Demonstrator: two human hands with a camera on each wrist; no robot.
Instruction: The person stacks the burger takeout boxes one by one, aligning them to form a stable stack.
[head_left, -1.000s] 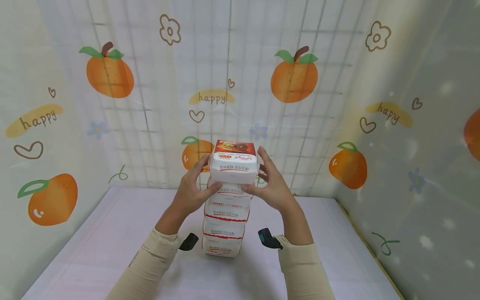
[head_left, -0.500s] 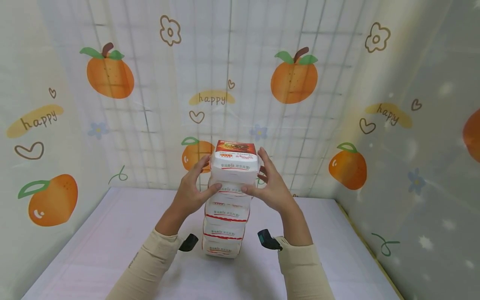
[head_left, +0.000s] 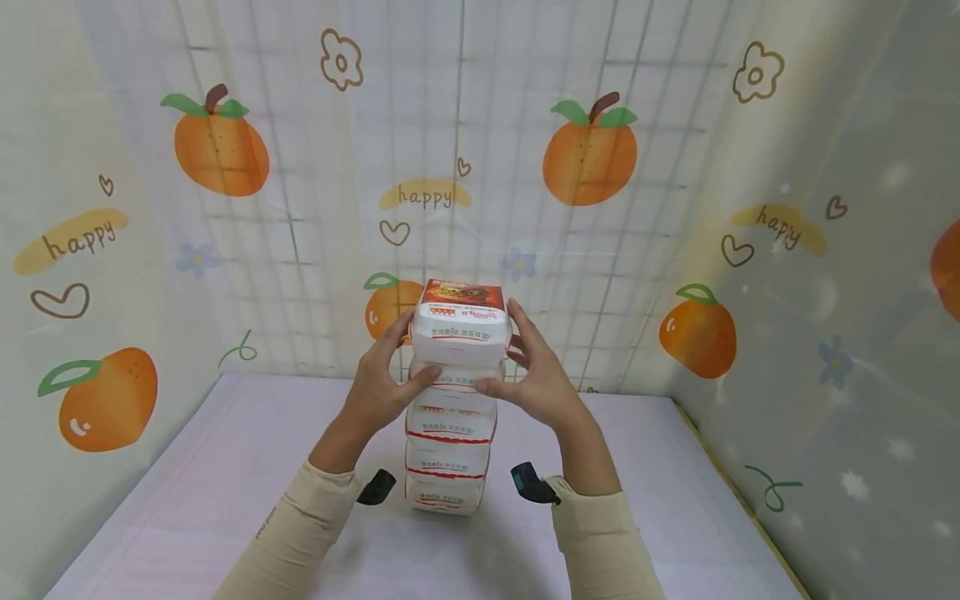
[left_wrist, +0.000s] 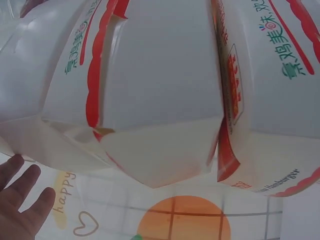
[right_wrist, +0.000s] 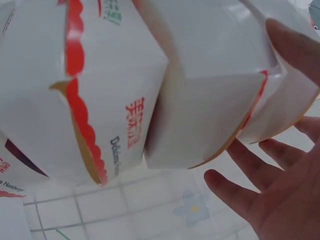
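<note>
Several white burger boxes with red trim stand one on another in a tall stack (head_left: 447, 462), slightly uneven in its layers. The top burger box (head_left: 459, 332) has a burger picture on its lid. My left hand (head_left: 381, 385) is at its left side, thumb across the front of the box below. On the other side my right hand (head_left: 546, 382) mirrors this, fingertips at the top box's right side. Spread fingers (left_wrist: 22, 187) show beside the boxes in the left wrist view. The right wrist view has extended fingers (right_wrist: 250, 167) along the box edges.
The stack stands on a table (head_left: 255, 467) with a pale cover. Behind it hangs a white curtain (head_left: 495, 108) printed with oranges and hearts, with a wire grid showing through. Another printed sheet (head_left: 847, 275) closes off the right side.
The top box has shifted a little to the left on the stack, and my right hand has moved left with it. The lower boxes stay nearly in place.
</note>
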